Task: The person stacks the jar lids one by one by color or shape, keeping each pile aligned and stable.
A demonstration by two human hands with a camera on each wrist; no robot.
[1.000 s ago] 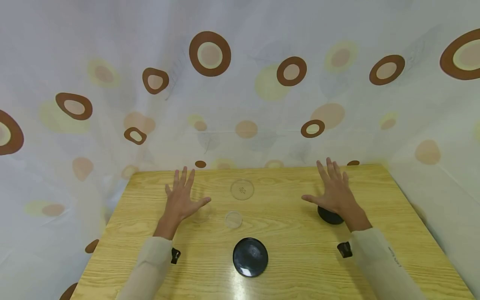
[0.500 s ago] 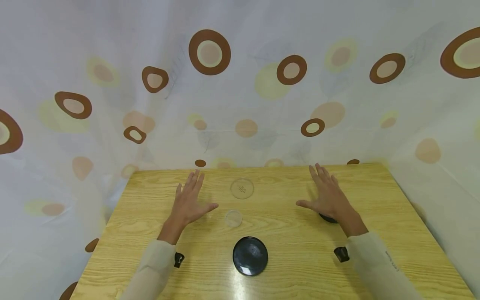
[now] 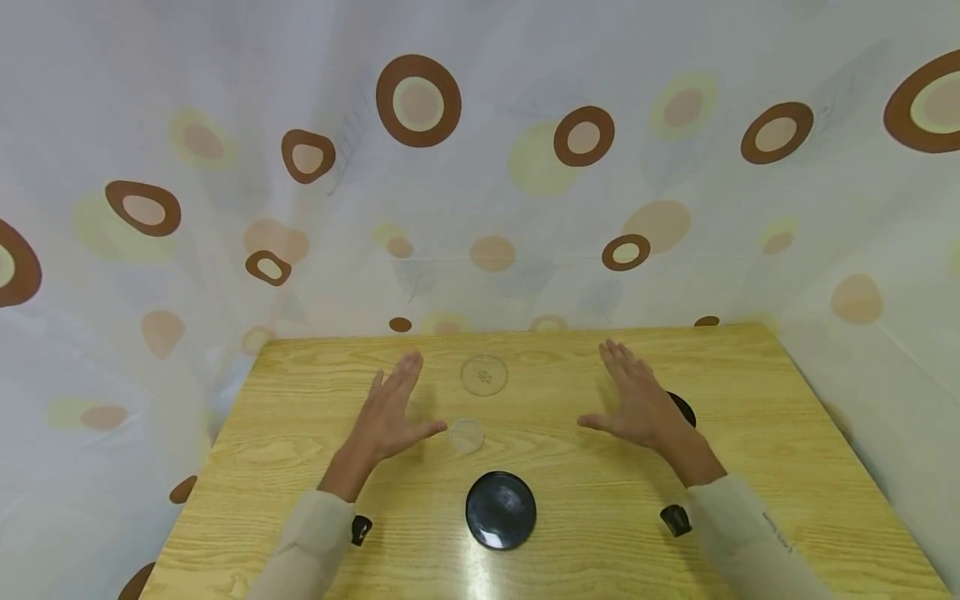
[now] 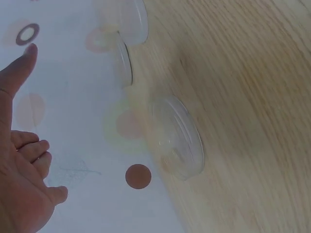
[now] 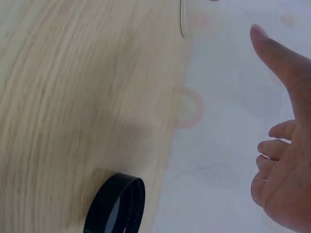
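Fingers straight and thumb out, my left hand (image 3: 386, 421) holds nothing above the left half of the table. Its thumb reaches toward a small clear round dish (image 3: 467, 436). A larger clear round dish (image 3: 483, 375), with a small mark in its middle, lies farther back. In the left wrist view a clear dish (image 4: 177, 138) with a raised wall is near the table's far edge. My right hand (image 3: 641, 408), also spread and holding nothing, partly hides a black round piece (image 3: 682, 410), whose rim (image 5: 138, 194) shows in the right wrist view. A glossy black round dish (image 3: 501, 510) lies at the front middle.
The wooden table (image 3: 570, 542) meets a patterned white curtain (image 3: 487, 192) at its back and at both sides. Black wrist cameras, the left one (image 3: 361, 530) and the right one (image 3: 676, 521), stick out below the sleeves.
Both hands have moved inward and slightly nearer the body, fingers still extended. More of the black piece behind the right hand's far side shows. The dishes have stayed in place.
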